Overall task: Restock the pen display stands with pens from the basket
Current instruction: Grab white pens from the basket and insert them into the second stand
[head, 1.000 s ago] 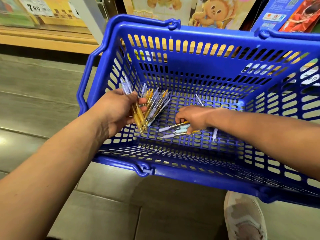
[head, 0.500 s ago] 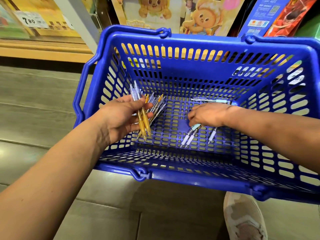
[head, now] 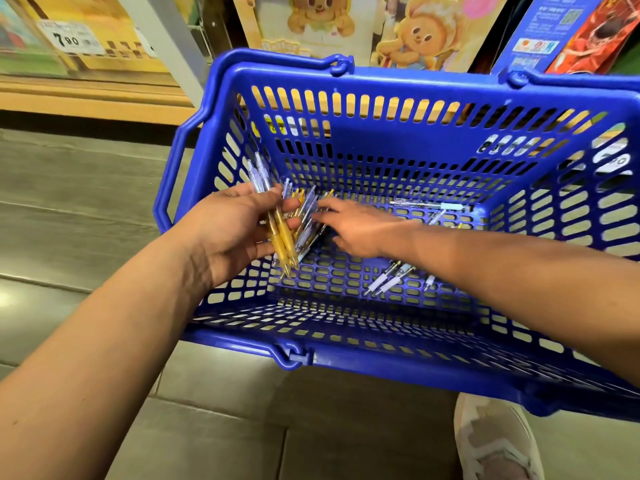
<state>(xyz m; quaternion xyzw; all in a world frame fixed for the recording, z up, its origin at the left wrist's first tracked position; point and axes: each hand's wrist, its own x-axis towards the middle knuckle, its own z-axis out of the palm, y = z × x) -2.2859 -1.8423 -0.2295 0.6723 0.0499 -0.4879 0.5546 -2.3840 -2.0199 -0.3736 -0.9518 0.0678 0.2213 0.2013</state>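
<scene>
A blue plastic basket [head: 415, 81] stands on the floor in front of me. My left hand [head: 228, 230] grips a bundle of yellow and lilac pens [head: 282, 244] inside the basket's left side. My right hand [head: 356, 226] reaches left with straight fingers and touches a small heap of pens [head: 310, 213] lying right beside that bundle. A few loose pens [head: 389, 277] lie on the basket floor under my right forearm. One single pen [head: 429, 205] lies along the far wall.
A wooden shelf edge with a price tag [head: 69, 39] runs at the far left. Cartoon picture boards [head: 415, 32] stand behind the basket. My shoe [head: 495, 441] is on the grey floor tiles at the lower right.
My right hand let go of the pens in the middle of the basket floor and moved left to the heap by my left hand. The left hand kept its bundle.
</scene>
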